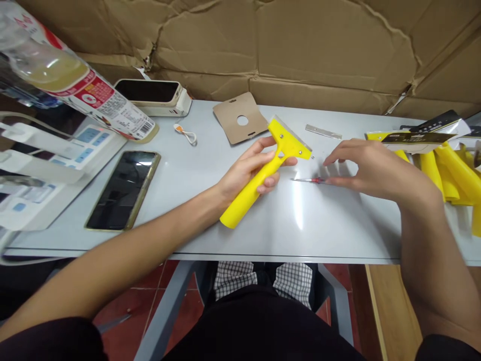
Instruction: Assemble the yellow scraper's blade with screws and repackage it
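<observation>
A yellow scraper (250,191) with a metal blade edge and two screws in its head rests in my left hand (250,168), fingers wrapped around the handle near the neck. My right hand (370,168) hovers over the table with thumb and fingers apart. Close to its thumb lies a small screwdriver (313,180) with a red handle and thin shaft; whether the thumb touches it I cannot tell. A loose screw (313,157) sits just beyond the scraper head. Behind it lies a flat metal blade (323,132). A brown cardboard piece (227,118) with a round hole is near the scraper's head.
Several yellow scrapers (456,175), some in packaging, are piled at the right. On the left are a phone (122,190), a power strip (80,150), a drink bottle (101,95), another phone (148,91) and a short cable (187,134). Cardboard (300,45) walls the back.
</observation>
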### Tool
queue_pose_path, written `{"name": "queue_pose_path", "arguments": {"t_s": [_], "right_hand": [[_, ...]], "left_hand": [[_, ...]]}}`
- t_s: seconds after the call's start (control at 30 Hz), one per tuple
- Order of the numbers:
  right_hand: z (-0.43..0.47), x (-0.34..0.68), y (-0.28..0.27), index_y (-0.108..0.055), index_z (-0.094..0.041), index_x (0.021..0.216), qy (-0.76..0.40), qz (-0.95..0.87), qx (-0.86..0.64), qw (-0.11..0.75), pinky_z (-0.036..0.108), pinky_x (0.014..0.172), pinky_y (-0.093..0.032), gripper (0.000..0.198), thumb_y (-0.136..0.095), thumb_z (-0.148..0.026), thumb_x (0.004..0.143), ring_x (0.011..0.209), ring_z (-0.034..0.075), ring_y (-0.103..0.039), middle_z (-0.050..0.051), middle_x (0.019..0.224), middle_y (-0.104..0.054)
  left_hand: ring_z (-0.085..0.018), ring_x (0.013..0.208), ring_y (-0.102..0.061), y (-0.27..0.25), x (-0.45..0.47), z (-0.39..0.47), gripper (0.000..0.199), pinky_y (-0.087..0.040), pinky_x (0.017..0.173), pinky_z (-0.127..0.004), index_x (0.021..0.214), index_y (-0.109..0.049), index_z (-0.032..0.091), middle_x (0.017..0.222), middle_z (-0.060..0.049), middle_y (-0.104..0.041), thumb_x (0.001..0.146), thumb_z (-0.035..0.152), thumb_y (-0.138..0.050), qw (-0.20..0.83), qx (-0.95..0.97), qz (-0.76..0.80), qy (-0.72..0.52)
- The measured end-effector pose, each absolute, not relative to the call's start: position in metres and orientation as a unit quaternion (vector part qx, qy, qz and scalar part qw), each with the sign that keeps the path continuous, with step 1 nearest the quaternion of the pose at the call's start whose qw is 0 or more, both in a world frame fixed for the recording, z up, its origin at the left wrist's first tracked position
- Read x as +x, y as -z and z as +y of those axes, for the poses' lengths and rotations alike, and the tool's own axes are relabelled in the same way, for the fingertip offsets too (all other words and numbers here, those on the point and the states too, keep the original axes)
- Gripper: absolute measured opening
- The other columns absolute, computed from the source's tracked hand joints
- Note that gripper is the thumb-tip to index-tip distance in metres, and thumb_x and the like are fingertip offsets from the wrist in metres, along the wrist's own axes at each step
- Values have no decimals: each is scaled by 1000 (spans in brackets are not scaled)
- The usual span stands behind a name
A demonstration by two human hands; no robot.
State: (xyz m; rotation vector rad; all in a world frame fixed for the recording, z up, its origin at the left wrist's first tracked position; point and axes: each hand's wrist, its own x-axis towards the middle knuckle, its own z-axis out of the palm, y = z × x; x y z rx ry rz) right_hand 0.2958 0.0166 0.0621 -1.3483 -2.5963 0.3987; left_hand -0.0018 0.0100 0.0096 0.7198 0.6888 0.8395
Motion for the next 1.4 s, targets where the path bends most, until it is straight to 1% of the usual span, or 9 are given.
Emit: {"name": "queue_pose_path", "arguments": {"t_s": [0.1, 0.17, 0.33, 0.5, 0.63, 0.77, 0.97, 1.17, 1.4], "right_hand": [[22, 297, -49, -83, -30, 108, -162, -883, -440, 32, 42, 81, -55, 18, -77, -35, 92, 94, 27, -75, 3, 108, -82], [23, 291, -43, -84, -30, 107, -178, -889, -422, 23, 40, 81, -55, 18, -74, -31, 93, 91, 25, -75, 3, 105, -82], [23, 281, -44, -85, -26, 104, -200, -898, -388, 60, 37, 81, -54, 23, -65, -23, 93, 87, 22, -75, 3, 100, -83], [17, 287, -63, -84, -30, 107, -152, -883, -415, 160, 41, 81, -54, 20, -67, -37, 98, 85, 26, -74, 3, 97, -82], [11, 284, -70, -83, -33, 109, -122, -859, -451, 210, 42, 82, -55, 20, -66, -40, 101, 88, 27, -73, 4, 97, -80], [8, 277, -66, -84, -34, 112, -133, -857, -452, 210, 44, 82, -55, 23, -66, -41, 101, 92, 29, -74, 5, 100, -81], [11, 278, -61, -84, -30, 116, -116, -874, -429, 194, 41, 78, -54, 26, -62, -35, 104, 89, 26, -73, 6, 105, -80], [18, 284, -52, -85, -27, 114, -98, -887, -400, 209, 39, 74, -54, 24, -65, -33, 102, 83, 24, -73, 6, 103, -80], [16, 282, -50, -86, -29, 115, -89, -887, -396, 220, 40, 73, -57, 24, -66, -31, 101, 78, 22, -70, 5, 101, -78]], "left_hand": [[-6, 51, -53, -9, -2, 12, 47, -38, 41, -17, 145, -50, 35, 114, -6, -77, 101, 30, -64, 779, 327, 344, -410], [-6, 51, -53, -10, -1, 12, 50, -38, 41, -17, 147, -50, 35, 117, -6, -77, 100, 30, -65, 774, 330, 354, -408], [-6, 52, -55, -15, -1, 11, 55, -39, 43, -17, 150, -47, 36, 120, -6, -78, 98, 30, -67, 773, 337, 355, -403], [-7, 51, -55, -12, 0, 10, 45, -39, 42, -17, 142, -49, 33, 113, -6, -79, 100, 28, -65, 777, 334, 348, -405], [-8, 53, -59, -8, 2, 6, 41, -41, 43, -18, 134, -51, 30, 109, -6, -79, 98, 30, -71, 787, 347, 329, -389], [-9, 51, -59, -5, 5, 1, 43, -43, 44, -20, 130, -49, 29, 109, -6, -80, 96, 33, -74, 800, 353, 310, -372], [-9, 49, -58, -3, 8, 0, 42, -43, 44, -20, 133, -47, 27, 106, -8, -82, 98, 29, -71, 813, 338, 311, -357], [-9, 48, -59, -2, 8, 1, 42, -42, 44, -19, 137, -46, 25, 105, -10, -82, 101, 24, -67, 818, 329, 312, -354], [-9, 48, -58, -2, 9, 0, 39, -44, 46, -21, 137, -46, 26, 100, -6, -81, 102, 24, -65, 814, 335, 314, -356]]}}
